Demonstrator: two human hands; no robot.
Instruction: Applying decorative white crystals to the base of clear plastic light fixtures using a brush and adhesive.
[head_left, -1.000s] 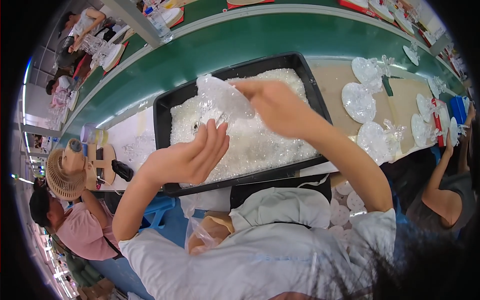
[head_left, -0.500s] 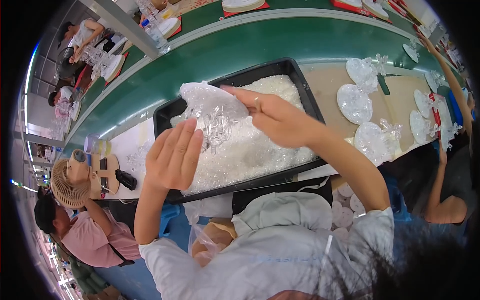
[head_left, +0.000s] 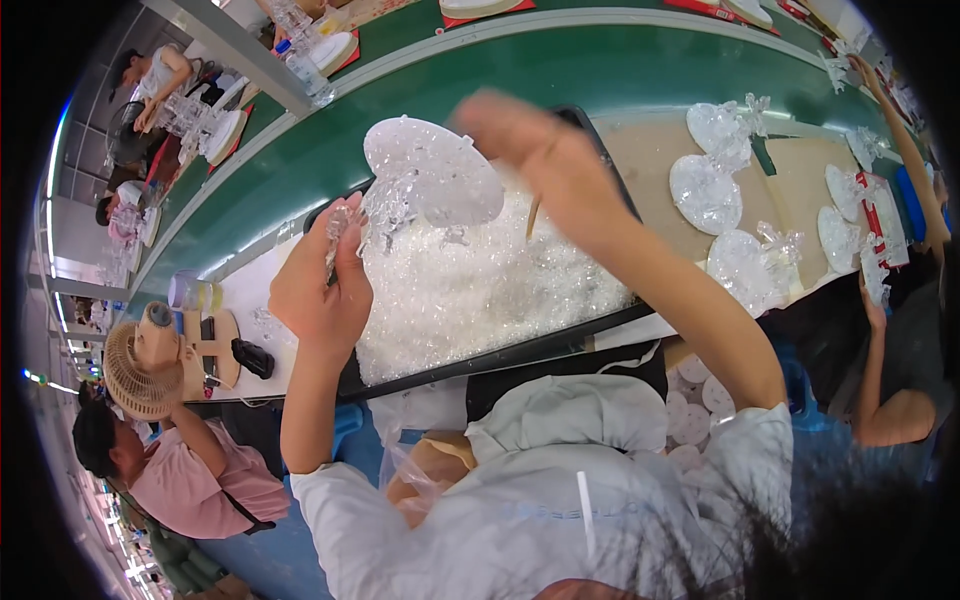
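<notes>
My left hand (head_left: 318,290) is closed on the clear plastic figure (head_left: 338,235) at the left side of a white round disc (head_left: 435,170). The disc is held tilted above a black tray (head_left: 500,365) filled with white glittering flakes (head_left: 480,290). Clear sparkling bits cling to the disc's lower left part. My right hand (head_left: 525,145) is just right of the disc, apart from its edge. Motion smears its fingers, so whether they are open or closed does not show.
Several glittery discs with clear figures (head_left: 705,195) lie on brown board at the right. A green conveyor belt (head_left: 400,100) runs behind the tray. At the left are a beige fan (head_left: 140,370) and a person in pink (head_left: 200,480). Another person's arm (head_left: 905,150) reaches in at far right.
The disc has turned to face me more. My right hand has let go of its edge and moved up. My left hand, flat with fingers stretched before, has closed on the figure.
</notes>
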